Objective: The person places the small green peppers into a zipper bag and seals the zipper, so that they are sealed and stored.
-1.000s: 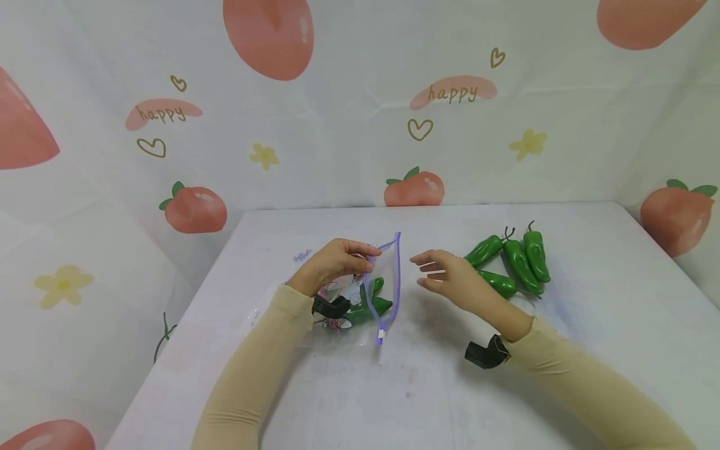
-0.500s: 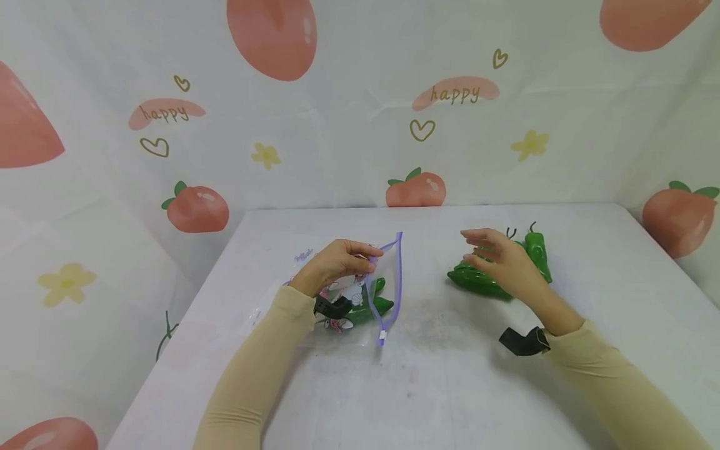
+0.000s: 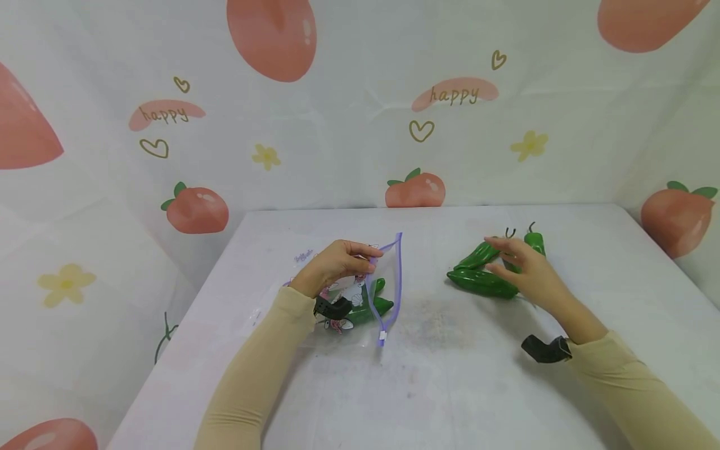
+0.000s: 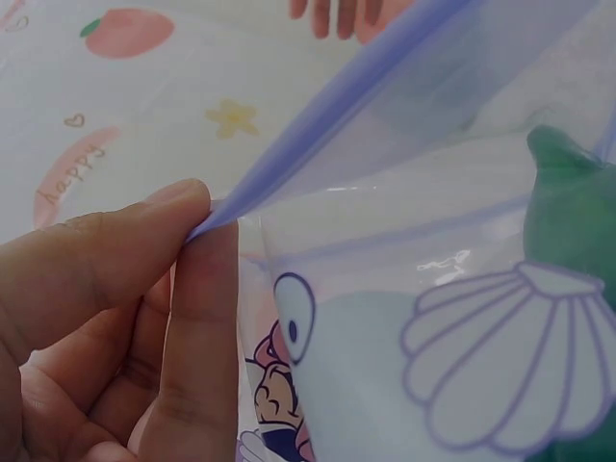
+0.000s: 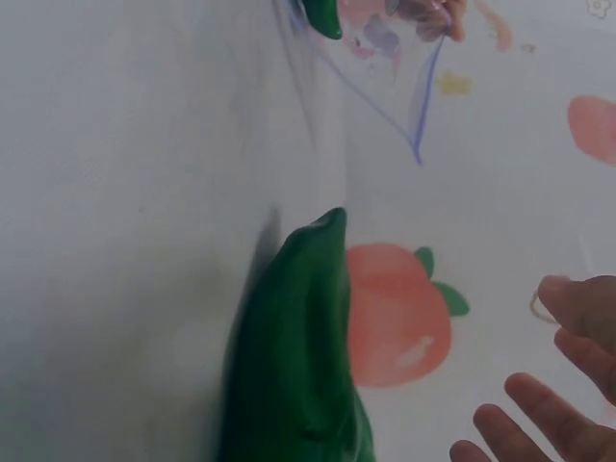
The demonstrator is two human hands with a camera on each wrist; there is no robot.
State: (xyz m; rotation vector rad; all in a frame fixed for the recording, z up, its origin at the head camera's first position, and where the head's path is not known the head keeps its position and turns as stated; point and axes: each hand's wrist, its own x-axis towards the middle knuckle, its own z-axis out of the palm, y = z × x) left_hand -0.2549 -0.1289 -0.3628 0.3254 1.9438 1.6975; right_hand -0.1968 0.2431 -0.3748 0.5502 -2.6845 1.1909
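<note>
A clear zip bag (image 3: 384,325) with purple edging and cartoon prints lies on the left, its mouth spread and facing right. Inside it are green chili peppers (image 3: 362,311). My left hand (image 3: 339,265) pinches the purple zip edge (image 4: 318,120) between thumb and forefinger. Over on the right, several loose green peppers (image 3: 482,283) lie in a group. My right hand (image 3: 531,275) hovers over that group, fingers apart and holding nothing, partly hiding the peppers behind it. In the right wrist view a pepper (image 5: 298,356) stands out near the fingers (image 5: 549,419).
The pale table (image 3: 427,387) runs back to a white cloth backdrop (image 3: 337,144) printed with peaches, hearts and flowers. A thin green stem-like strand (image 3: 164,337) shows at the table's left edge. Black camera mounts sit on both wrists.
My right hand has moved right, from beside the bag's mouth to over the loose peppers. The left hand keeps its pinch on the bag, nearly still.
</note>
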